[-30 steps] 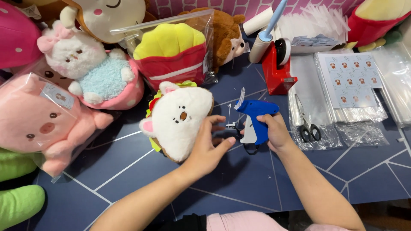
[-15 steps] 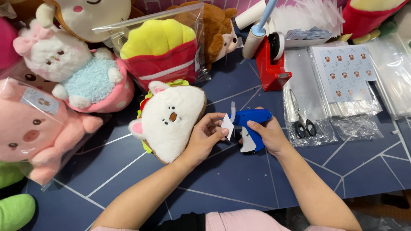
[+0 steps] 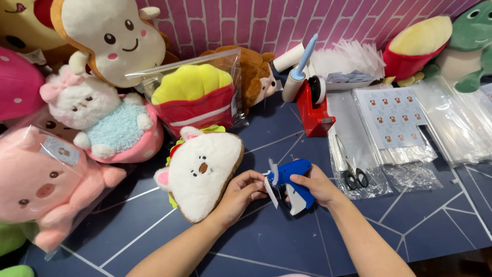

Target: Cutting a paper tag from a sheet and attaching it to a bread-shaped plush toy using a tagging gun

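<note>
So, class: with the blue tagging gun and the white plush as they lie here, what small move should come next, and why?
Probably bring the blue tagging gun in the right hand to the white plush: the left hand pinches a small white tag at its tip, beside the plush.

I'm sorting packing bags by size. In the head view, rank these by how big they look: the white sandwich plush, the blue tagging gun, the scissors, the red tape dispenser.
1. white sandwich plush
2. red tape dispenser and blue tagging gun: look alike, unranked; the gun lies nearer the camera
3. scissors
</note>
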